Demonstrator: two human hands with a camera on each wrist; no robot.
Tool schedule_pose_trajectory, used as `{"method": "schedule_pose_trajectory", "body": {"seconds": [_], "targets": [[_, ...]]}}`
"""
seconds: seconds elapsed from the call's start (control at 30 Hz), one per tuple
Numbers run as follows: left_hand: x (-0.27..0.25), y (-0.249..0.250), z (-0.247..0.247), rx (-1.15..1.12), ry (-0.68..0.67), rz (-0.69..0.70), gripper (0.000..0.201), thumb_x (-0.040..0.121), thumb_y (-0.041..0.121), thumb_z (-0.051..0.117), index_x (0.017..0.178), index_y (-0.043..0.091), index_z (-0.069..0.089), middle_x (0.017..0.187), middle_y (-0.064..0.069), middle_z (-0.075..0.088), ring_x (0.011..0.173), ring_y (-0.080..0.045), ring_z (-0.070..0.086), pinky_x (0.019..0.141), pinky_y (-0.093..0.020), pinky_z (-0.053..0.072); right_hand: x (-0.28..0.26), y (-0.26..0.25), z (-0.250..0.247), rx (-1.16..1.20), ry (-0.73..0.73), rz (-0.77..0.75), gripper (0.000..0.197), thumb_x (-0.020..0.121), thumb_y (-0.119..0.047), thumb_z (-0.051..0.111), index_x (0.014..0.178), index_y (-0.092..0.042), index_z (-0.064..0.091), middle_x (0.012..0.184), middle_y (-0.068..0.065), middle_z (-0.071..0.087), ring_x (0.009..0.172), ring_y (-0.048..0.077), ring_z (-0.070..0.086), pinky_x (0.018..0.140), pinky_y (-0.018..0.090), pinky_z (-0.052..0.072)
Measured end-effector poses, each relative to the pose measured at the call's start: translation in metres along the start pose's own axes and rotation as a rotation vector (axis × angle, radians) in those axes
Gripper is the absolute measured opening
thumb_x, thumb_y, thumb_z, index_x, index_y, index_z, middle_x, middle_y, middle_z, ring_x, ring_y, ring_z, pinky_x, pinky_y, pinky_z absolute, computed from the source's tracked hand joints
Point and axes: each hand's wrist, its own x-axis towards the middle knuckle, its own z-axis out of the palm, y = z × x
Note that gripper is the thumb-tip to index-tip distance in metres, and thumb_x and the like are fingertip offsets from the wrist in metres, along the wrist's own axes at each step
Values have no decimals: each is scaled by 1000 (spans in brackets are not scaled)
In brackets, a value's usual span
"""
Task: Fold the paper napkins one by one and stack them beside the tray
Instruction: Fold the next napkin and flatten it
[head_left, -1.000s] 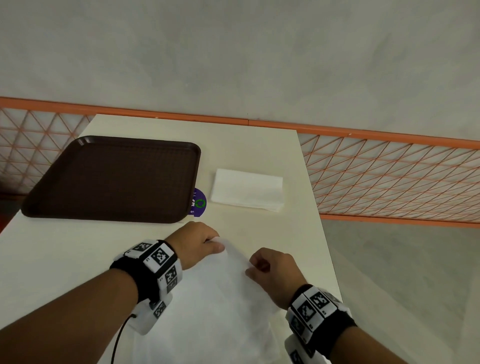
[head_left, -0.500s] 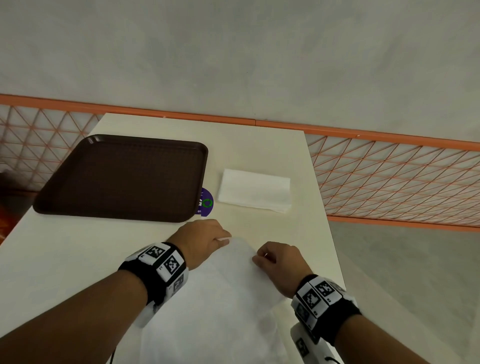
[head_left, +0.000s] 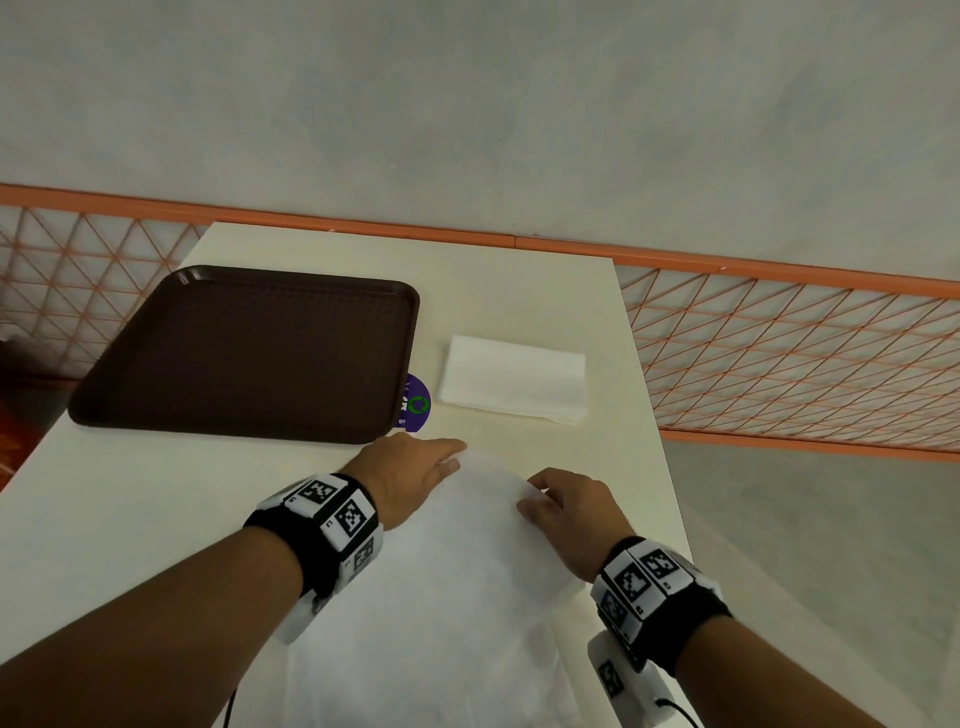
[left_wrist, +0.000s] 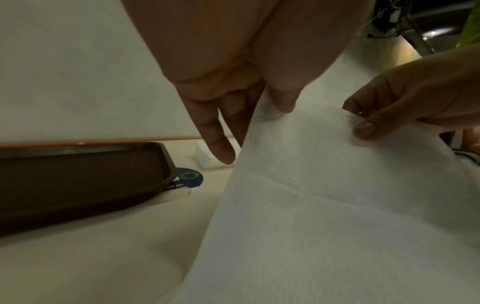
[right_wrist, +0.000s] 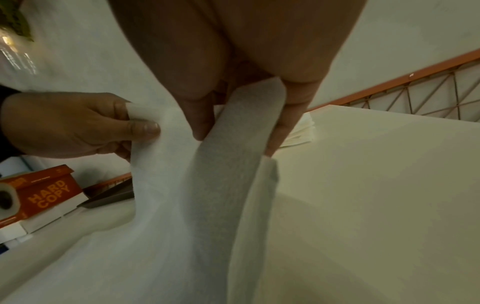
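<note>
A large white paper napkin (head_left: 447, 587) is lifted off the cream table (head_left: 156, 519) near its front edge. My left hand (head_left: 410, 467) pinches its far left edge between thumb and fingers, as the left wrist view shows on the napkin (left_wrist: 324, 185). My right hand (head_left: 561, 499) pinches the far right edge, with the napkin (right_wrist: 207, 185) running between thumb and fingers. A stack of folded white napkins (head_left: 514, 379) lies to the right of the dark brown tray (head_left: 249, 353).
A purple round sticker (head_left: 415, 402) sits between tray and stack. An orange lattice railing (head_left: 779, 353) runs behind and right of the table, whose right edge is close to my right hand. An orange book (right_wrist: 44, 193) and a roll lie off to the left.
Both hands have carried the napkin's far edge a little forward, toward the tray and the stack. The left fingers have stretched out more.
</note>
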Motion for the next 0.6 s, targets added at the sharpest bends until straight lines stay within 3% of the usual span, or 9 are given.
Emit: {"method": "schedule_pose_trajectory", "body": {"seconds": [0.1, 0.23, 0.3, 0.4, 0.5, 0.6], "targets": [[-1, 2, 2, -41, 53, -54, 37, 101, 41, 32, 133, 25, 41, 106, -12, 64, 97, -29, 60, 85, -40, 50, 0, 0, 5, -17, 15, 27, 10, 87, -36, 64, 81, -31, 58, 78, -9, 63, 71, 7, 57, 56, 17, 41], [-2, 2, 1, -76, 89, -57, 31, 99, 42, 40, 106, 16, 55, 92, -8, 64, 88, -28, 60, 78, -38, 49, 0, 0, 10, -81, -21, 25, 24, 87, -41, 63, 67, -29, 54, 75, -8, 60, 74, 12, 55, 64, 23, 44], [1, 1, 1, -31, 52, -35, 37, 100, 43, 37, 102, 13, 60, 99, -5, 63, 94, -25, 59, 84, -36, 46, 0, 2, 11, -118, -46, 34, 29, 88, -42, 61, 63, -30, 53, 71, -9, 58, 73, 15, 55, 65, 25, 44], [5, -1, 3, -48, 57, 7, 42, 101, 42, 35, 122, 15, 59, 125, 1, 57, 114, -20, 54, 98, -35, 42, -1, 2, 10, -213, -57, 6, 40, 93, -45, 54, 59, -24, 51, 62, -5, 52, 68, 21, 51, 66, 30, 44], [6, -4, 3, -12, 148, 107, 53, 98, 50, 26, 140, 24, 48, 146, 1, 42, 129, -22, 44, 106, -36, 38, -4, -1, 5, -259, 32, -55, 35, 96, -47, 46, 86, -21, 68, 75, -1, 65, 77, 24, 60, 72, 33, 50], [4, 0, -5, -25, 235, 213, 63, 92, 55, 20, 141, 25, 46, 148, 1, 40, 130, -20, 43, 106, -33, 36, -7, -6, 1, -190, 148, -155, 31, 97, -42, 48, 119, -29, 67, 120, -6, 67, 112, 18, 60, 95, 31, 47]]}}
